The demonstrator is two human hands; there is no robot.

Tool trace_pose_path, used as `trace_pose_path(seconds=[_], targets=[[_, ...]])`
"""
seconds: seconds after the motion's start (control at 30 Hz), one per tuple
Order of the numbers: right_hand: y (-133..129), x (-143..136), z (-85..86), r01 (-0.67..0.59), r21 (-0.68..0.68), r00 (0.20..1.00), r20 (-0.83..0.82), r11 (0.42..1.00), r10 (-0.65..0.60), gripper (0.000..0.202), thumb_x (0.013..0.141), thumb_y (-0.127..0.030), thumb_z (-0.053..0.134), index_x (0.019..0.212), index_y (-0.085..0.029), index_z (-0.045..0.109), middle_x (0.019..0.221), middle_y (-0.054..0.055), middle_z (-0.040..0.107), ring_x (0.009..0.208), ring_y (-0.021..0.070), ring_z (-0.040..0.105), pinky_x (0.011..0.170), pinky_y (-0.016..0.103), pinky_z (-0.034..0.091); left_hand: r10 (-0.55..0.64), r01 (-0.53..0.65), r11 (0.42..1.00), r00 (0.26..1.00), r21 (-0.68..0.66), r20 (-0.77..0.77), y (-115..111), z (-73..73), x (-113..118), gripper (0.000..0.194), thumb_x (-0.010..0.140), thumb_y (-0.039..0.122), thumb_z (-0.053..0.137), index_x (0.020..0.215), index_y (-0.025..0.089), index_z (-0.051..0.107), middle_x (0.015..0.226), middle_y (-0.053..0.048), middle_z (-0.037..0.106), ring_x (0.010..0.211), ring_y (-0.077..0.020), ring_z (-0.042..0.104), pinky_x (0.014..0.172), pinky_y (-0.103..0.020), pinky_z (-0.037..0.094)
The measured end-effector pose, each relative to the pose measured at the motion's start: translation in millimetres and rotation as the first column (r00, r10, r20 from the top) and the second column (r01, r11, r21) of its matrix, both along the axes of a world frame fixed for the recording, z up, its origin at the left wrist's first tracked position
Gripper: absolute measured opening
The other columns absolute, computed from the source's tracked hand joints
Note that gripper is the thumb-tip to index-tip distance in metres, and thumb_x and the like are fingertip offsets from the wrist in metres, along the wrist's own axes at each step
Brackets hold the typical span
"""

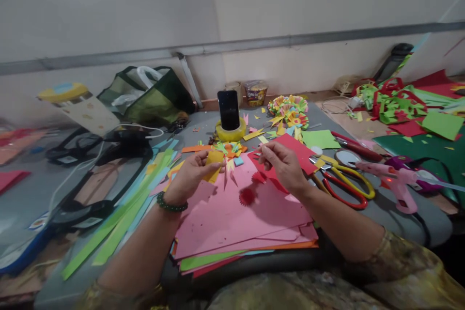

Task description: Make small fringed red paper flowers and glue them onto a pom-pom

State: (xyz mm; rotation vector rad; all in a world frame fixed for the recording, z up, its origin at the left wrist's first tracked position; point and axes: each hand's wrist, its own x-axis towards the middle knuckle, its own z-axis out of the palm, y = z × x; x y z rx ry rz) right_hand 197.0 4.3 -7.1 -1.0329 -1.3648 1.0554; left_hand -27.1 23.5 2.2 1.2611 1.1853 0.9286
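Note:
My left hand (191, 172) grips a small folded yellow paper piece (215, 159) between thumb and fingers. A pinch closes my right hand (285, 167), and what is in its fingertips, if anything, is too small to make out. Both hands hover over a stack of pink paper sheets (232, 227). Two red fringed paper rolls (247, 197) lie on the top sheet. Behind my right hand is a red paper sheet (296, 152). Just beyond the hands sits a multicoloured paper flower (228, 149).
To the right lie yellow-handled scissors (350, 179), red-handled scissors (345, 193) and a pink glue gun (394, 179) with a lit red light. A phone (228, 110) stands in a yellow tape roll (231, 133). Green paper strips (134, 208) spread leftward. A green bag (160, 99) leans behind.

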Motion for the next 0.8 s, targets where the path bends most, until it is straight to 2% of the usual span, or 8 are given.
trace_pose_path(seconds=[0.1, 0.17, 0.3, 0.43, 0.53, 0.67, 0.73, 0.8], targets=[[-2.4, -2.6, 0.8, -0.042, 0.000, 0.997, 0.057, 0.999, 0.042, 0.043, 0.082, -0.062, 0.056, 0.081, -0.019, 0.058, 0.066, -0.001, 0.059, 0.055, 0.0095, 0.049, 0.053, 0.024, 0.044, -0.079, 0.082, 0.996, 0.993, 0.026, -0.085, -5.8, 2.6, 4.1, 0.040, 0.055, 0.045, 0.082, 0.075, 0.016, 0.063, 0.067, -0.001, 0.067, 0.059, -0.0151, 0.061, 0.053, -0.024, 0.047], [-6.0, -5.6, 0.0, -0.109, 0.016, 0.983, 0.150, 0.994, 0.105, 0.035, 0.083, -0.053, 0.059, 0.084, -0.019, 0.059, 0.072, 0.000, 0.061, 0.060, 0.0107, 0.052, 0.056, 0.024, 0.045, -0.173, 0.177, 0.984, 0.976, 0.022, -0.134, -12.8, 2.1, 9.6, 0.036, 0.059, 0.045, 0.079, 0.070, 0.016, 0.061, 0.063, -0.001, 0.065, 0.057, -0.0144, 0.059, 0.051, -0.024, 0.046], [-11.5, -12.0, -8.1, -0.273, -0.018, 0.913, 0.311, 0.962, 0.265, 0.024, 0.076, -0.032, 0.068, 0.095, -0.018, 0.062, 0.076, 0.000, 0.062, 0.069, 0.0130, 0.056, 0.063, 0.025, 0.046, -0.303, 0.310, 0.951, 0.924, -0.005, -0.233, -24.3, -3.0, 21.2, 0.031, 0.066, 0.043, 0.074, 0.067, 0.016, 0.058, 0.057, 0.002, 0.058, 0.050, -0.0112, 0.052, 0.047, -0.022, 0.040], [-11.8, -14.5, -17.2, -0.281, -0.036, 0.894, 0.352, 0.959, 0.276, 0.017, 0.079, -0.021, 0.061, 0.096, -0.019, 0.063, 0.074, -0.001, 0.061, 0.068, 0.0130, 0.056, 0.064, 0.025, 0.046, -0.349, 0.375, 0.926, 0.893, 0.040, -0.285, -26.8, -4.4, 26.0, 0.033, 0.071, 0.045, 0.067, 0.061, 0.017, 0.053, 0.053, 0.004, 0.050, 0.049, -0.0089, 0.045, 0.046, -0.021, 0.033], [-11.3, -13.5, -16.4, -0.262, -0.031, 0.895, 0.367, 0.965, 0.255, 0.017, 0.079, -0.020, 0.061, 0.097, -0.019, 0.063, 0.073, -0.002, 0.060, 0.067, 0.0125, 0.055, 0.063, 0.025, 0.045, -0.356, 0.391, 0.918, 0.885, 0.064, -0.301, -23.7, 0.2, 22.2, 0.034, 0.075, 0.048, 0.063, 0.063, 0.017, 0.058, 0.054, 0.004, 0.050, 0.049, -0.0084, 0.042, 0.046, -0.021, 0.032], [-11.5, -12.8, -11.3, -0.236, -0.039, 0.897, 0.376, 0.971, 0.233, 0.014, 0.079, -0.019, 0.062, 0.093, -0.019, 0.063, 0.070, -0.003, 0.058, 0.064, 0.0115, 0.052, 0.061, 0.023, 0.043, -0.260, 0.282, 0.958, 0.932, 0.058, -0.251, -11.8, 7.6, 3.3, 0.037, 0.073, 0.054, 0.065, 0.070, 0.017, 0.063, 0.062, -0.001, 0.062, 0.054, -0.0131, 0.054, 0.048, -0.022, 0.041], [-11.6, -13.7, -10.9, -0.231, -0.045, 0.899, 0.373, 0.972, 0.231, 0.009, 0.079, -0.019, 0.062, 0.088, -0.019, 0.063, 0.070, -0.003, 0.056, 0.063, 0.0108, 0.050, 0.060, 0.023, 0.042, -0.109, 0.136, 0.986, 0.961, 0.093, -0.256, -1.5, 9.1, -12.5, 0.038, 0.067, 0.055, 0.069, 0.068, 0.018, 0.061, 0.063, -0.003, 0.065, 0.057, -0.0167, 0.060, 0.050, -0.024, 0.045], [-11.9, -14.9, -11.8, -0.234, -0.052, 0.899, 0.369, 0.971, 0.236, 0.007, 0.078, -0.019, 0.063, 0.085, -0.019, 0.063, 0.069, -0.003, 0.055, 0.062, 0.0104, 0.049, 0.059, 0.022, 0.042, 0.079, -0.038, 0.988, 0.957, 0.147, -0.280, 10.9, 7.7, -30.4, 0.036, 0.063, 0.052, 0.071, 0.071, 0.019, 0.061, 0.067, -0.004, 0.069, 0.061, -0.0193, 0.064, 0.053, -0.026, 0.049]])
